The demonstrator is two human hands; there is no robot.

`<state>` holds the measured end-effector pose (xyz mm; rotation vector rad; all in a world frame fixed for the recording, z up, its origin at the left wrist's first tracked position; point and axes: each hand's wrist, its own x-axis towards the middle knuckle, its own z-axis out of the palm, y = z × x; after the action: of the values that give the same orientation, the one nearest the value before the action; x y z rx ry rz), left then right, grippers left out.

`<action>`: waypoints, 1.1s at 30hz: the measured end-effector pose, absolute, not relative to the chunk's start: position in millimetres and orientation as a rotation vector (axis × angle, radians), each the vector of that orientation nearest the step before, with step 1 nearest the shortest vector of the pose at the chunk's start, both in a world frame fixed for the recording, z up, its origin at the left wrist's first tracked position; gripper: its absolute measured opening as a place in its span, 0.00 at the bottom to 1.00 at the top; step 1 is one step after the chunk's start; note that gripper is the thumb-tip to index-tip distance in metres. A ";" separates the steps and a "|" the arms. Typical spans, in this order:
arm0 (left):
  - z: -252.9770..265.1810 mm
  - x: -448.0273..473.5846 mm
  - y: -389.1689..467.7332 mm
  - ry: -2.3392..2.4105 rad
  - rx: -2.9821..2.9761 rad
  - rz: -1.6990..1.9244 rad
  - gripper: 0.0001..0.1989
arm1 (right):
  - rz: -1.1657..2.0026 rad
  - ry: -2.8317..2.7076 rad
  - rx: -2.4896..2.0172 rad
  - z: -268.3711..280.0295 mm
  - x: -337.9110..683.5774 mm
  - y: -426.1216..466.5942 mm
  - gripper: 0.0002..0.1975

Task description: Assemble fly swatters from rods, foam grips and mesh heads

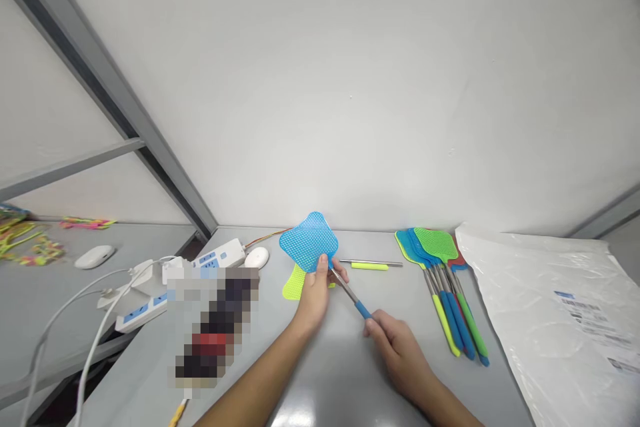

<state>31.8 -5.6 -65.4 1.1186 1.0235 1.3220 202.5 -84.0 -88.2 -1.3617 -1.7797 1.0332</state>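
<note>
A blue fly swatter (310, 241) with a perforated head and a metal shaft is held above the table. My left hand (316, 290) pinches it where the head meets the shaft. Lower down, my right hand (397, 347) is closed around its blue grip. Partly hidden behind my left hand lies a yellow-green swatter head (294, 282). Just behind it on the table rest a thin metal rod (395, 263) and a yellow grip (369, 266). To the right, several swatters (440, 250) in green, blue, yellow and red lie in an overlapping pile.
A white plastic mailing bag (550, 307) with labels covers the right side of the grey table. On the left are power strips (143, 307) with white cables, a round white object (257, 257) and a blurred-out item (215, 333). A pale wall stands behind.
</note>
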 end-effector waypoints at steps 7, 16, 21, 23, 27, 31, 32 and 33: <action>-70.8 31.2 -6.3 1.033 1.235 1.191 0.21 | 1.030 -1.738 -1.398 -87.7 202.4 -81.5 0.20; -74.4 31.7 -7.3 0.982 1.175 1.151 0.20 | 1.007 -1.799 -1.413 -86.8 201.9 -79.5 0.19; -73.6 29.1 -5.5 0.971 1.190 1.161 0.20 | 0.985 -1.832 -1.404 -87.8 202.6 -79.9 0.16; -72.3 28.3 -5.7 0.966 1.212 1.155 0.21 | 0.980 -1.807 -1.414 -88.0 203.5 -79.9 0.15; -67.8 28.5 -10.0 1.037 1.372 1.041 0.21 | 0.956 -1.703 -1.441 -87.7 205.7 -78.0 0.13; -64.4 35.5 -19.5 1.033 1.480 0.883 0.21 | 1.063 -1.615 -1.369 -87.4 204.3 -75.7 0.14; -63.9 37.9 -21.9 1.000 1.478 0.843 0.21 | 1.161 -1.575 -1.320 -87.7 203.1 -75.2 0.15; -63.5 40.4 -24.1 0.963 1.478 0.804 0.21 | 1.275 -1.523 -1.260 -88.2 201.9 -74.6 0.16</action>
<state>40.4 -24.1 -63.5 1.4785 0.9625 0.8042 201.9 -74.6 -88.2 -1.2599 -1.5229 1.2754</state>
